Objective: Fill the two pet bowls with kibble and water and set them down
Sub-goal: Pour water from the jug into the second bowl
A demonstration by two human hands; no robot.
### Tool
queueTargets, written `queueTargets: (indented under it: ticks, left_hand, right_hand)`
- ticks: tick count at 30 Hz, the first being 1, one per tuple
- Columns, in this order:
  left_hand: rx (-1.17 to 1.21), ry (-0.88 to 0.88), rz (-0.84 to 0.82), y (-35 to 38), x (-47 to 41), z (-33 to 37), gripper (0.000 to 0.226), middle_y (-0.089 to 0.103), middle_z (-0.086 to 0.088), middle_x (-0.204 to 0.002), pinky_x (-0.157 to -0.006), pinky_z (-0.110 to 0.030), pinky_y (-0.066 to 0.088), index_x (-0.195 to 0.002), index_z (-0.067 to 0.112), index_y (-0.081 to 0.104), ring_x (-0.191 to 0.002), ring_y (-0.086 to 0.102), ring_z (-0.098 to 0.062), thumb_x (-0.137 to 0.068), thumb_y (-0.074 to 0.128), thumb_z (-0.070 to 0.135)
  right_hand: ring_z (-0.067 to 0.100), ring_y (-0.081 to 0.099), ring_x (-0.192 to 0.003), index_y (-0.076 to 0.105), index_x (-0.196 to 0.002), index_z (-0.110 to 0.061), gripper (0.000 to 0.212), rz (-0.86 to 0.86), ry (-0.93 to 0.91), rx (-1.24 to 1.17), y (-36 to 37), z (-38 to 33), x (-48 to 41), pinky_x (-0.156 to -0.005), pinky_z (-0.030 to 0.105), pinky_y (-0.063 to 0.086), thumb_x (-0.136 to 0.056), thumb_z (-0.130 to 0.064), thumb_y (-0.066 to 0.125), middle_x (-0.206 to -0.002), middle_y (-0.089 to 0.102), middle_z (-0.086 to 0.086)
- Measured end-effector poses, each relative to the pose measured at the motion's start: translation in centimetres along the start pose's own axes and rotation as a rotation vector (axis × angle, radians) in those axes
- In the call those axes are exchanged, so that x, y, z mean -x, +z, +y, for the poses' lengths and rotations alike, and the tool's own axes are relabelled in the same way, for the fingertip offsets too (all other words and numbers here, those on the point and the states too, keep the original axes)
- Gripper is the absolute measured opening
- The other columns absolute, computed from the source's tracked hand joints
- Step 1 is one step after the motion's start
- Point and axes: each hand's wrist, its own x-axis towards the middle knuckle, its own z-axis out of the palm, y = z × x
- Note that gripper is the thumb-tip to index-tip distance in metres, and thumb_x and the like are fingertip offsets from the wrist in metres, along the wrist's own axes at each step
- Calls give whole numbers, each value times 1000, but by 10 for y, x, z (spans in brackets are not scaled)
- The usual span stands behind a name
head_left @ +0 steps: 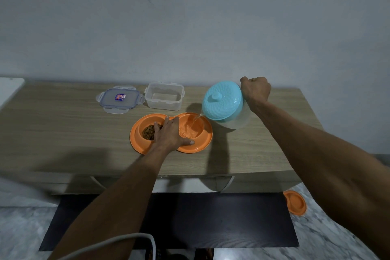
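Observation:
An orange double pet bowl (137,142) sits on the wooden table. Its left well holds brown kibble (148,131); its right well holds water (190,131). My left hand (168,135) lies flat across the middle of the bowl, fingers spread, pressing it down. My right hand (256,88) grips the handle of a clear water jug with a turquoise lid (222,101). The jug is tilted left, and a thin stream of water runs from its spout into the right well.
An empty clear plastic container (164,96) and its blue-rimmed lid (120,99) lie at the back of the table (63,129). A second orange bowl (295,202) sits on the floor at the right. A dark mat (211,221) lies below the table. A grey cable (126,240) crosses the bottom.

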Motion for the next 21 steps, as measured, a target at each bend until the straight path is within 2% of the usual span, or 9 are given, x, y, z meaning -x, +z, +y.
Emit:
queueTargets:
  ticks: [12, 21]
  left_hand:
    - [11, 6, 1, -3, 4, 2, 111, 26, -9, -161, -118, -58, -4, -155, 16, 20, -153, 7, -26, -70, 75, 61]
    - [10, 4, -4, -1, 2, 1, 111, 28, -7, -160, -119, -59, -3, -154, 16, 21, -153, 8, -25, -69, 75, 63]
  right_hand:
    - [17, 36, -48, 42, -46, -9, 44, -8, 5, 18, -4, -2, 0, -65, 31, 38, -86, -22, 54, -47, 41, 2]
    - [19, 36, -49, 42, -47, -9, 42, -14, 0, 27, -5, -2, -1, -64, 32, 36, -85, -23, 53, -47, 40, 3]
